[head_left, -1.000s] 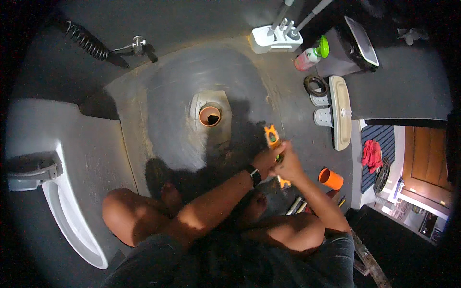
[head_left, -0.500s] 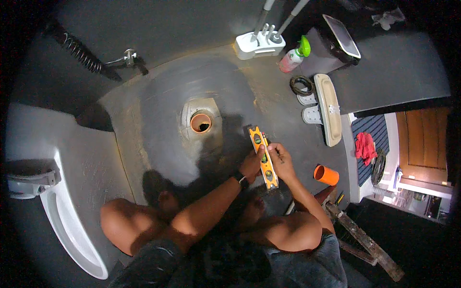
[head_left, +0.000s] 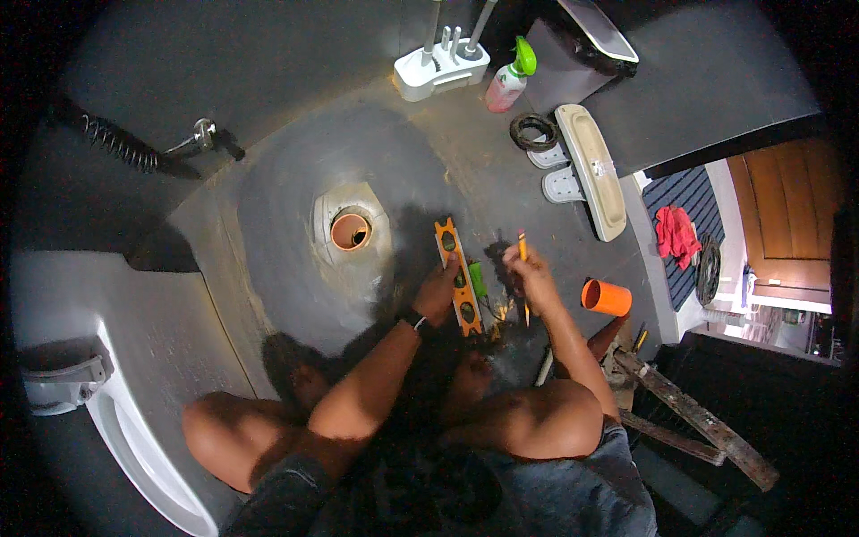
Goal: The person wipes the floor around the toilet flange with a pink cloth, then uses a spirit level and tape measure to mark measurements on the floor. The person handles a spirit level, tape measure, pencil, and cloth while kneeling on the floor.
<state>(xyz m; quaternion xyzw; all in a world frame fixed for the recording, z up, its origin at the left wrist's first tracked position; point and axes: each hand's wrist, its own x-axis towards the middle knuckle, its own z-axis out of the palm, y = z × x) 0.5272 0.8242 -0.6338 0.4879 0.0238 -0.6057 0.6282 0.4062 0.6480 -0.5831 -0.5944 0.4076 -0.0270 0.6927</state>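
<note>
My left hand (head_left: 437, 294) is closed on an orange spirit level (head_left: 464, 302), its thumb against one long side. The level slants over the dark floor, and a bright green patch (head_left: 478, 279) that I cannot make out shows along its right side. To the right, my right hand (head_left: 535, 276) grips a yellow pencil (head_left: 523, 249), which stands nearly lengthwise with its pink eraser end pointing away from me. Left of the level, an orange-brown pipe (head_left: 350, 232) opens in the floor inside a rough, chipped hole (head_left: 324, 208).
An orange pipe piece (head_left: 606, 297) lies on the right, beside worn wooden pieces (head_left: 693, 416). Farther off are a beige tank lid (head_left: 595, 174), a black coil (head_left: 533, 132), a spray bottle (head_left: 509, 80) and a white brush holder (head_left: 442, 68). A white basin (head_left: 148, 456) is at left.
My right hand has come off the spirit level and moved right, holding the pencil upright in view. My left hand alone keeps the level. The whole view has shifted slightly.
</note>
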